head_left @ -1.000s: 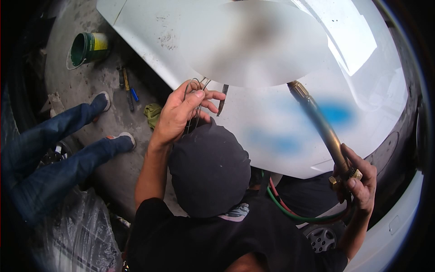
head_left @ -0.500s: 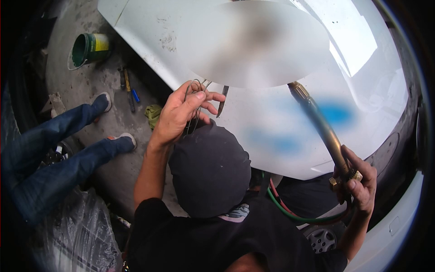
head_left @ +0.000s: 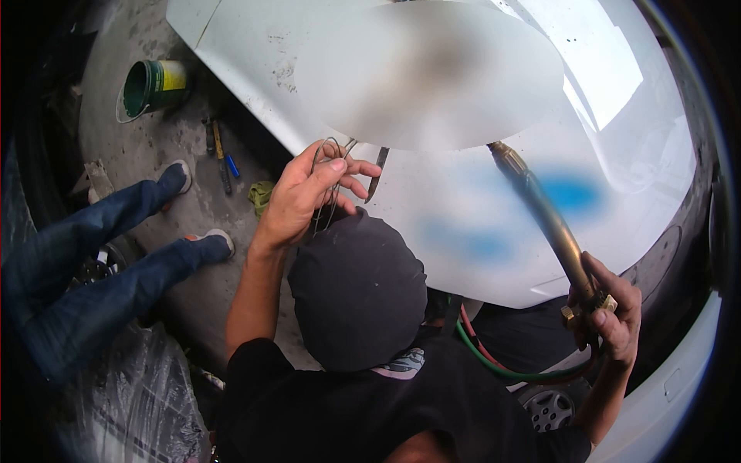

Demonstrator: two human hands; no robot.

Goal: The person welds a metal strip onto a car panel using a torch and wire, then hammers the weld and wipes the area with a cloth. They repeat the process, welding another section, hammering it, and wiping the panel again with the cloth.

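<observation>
A bent loop of thin metal wire (head_left: 334,193) is pinched between the thumb and fingers of my left hand (head_left: 305,189). One end of it runs up into a blurred patch. Beside those fingertips is a dark narrow pointed strip (head_left: 377,174); whether I touch it cannot be told. Low on its handle, near the brass valve knobs, my right hand (head_left: 614,305) grips a brass gas torch (head_left: 546,216). The torch slants up and left, its tip hidden by the blur. Both hands are over or beside a white car panel (head_left: 455,282).
Green and red hoses (head_left: 513,374) curve below the torch. My dark-clad knee (head_left: 359,289) rises between my arms. At left, another person's jeans-clad legs (head_left: 131,224) stretch across the floor. A green bucket (head_left: 166,85), hand tools (head_left: 220,154) and a yellow-green cloth (head_left: 261,197) lie beyond.
Very little differs. The torch's upper end and the fingertips of my left hand have shifted slightly left, and both grips stay the same.
</observation>
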